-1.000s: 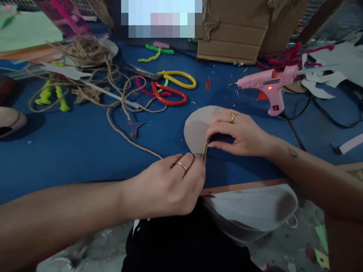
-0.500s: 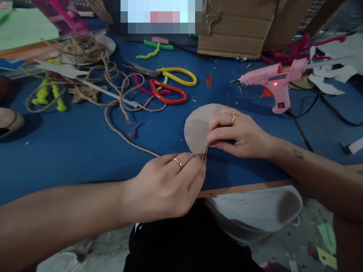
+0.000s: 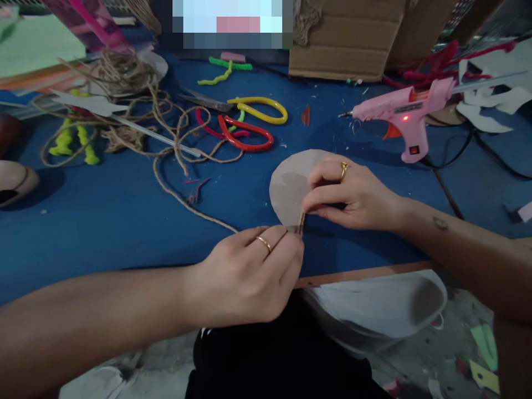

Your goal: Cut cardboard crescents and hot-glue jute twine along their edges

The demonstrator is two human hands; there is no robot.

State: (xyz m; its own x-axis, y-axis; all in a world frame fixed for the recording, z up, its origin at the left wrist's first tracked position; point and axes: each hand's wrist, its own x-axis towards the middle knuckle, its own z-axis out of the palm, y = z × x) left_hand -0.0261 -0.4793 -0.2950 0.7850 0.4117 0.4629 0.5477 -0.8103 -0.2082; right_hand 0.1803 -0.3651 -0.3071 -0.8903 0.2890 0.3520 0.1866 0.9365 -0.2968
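Observation:
A round grey cardboard disc (image 3: 288,191) is held low over the table by its right and near edges. My right hand (image 3: 347,194) is closed on its right edge, fingers bent and thumb beneath. A short stretch of brown twine (image 3: 301,221) runs along the disc's edge between my two hands. My left hand (image 3: 249,271) is closed in a pinch on the twine at the near edge; its fingertips are partly hidden. From there the twine trails left across the table to a tangled heap (image 3: 124,72).
A pink glue gun (image 3: 403,113) with a lit red light stands at the right, its black cable behind my right arm. Scissors (image 3: 249,127) with red and yellow handles lie beyond the disc. Cardboard (image 3: 341,44) stands at the back. Green pipe cleaners (image 3: 228,66) lie nearby.
Both hands keep their grip on the disc and twine, almost still. The view has shifted very slightly.

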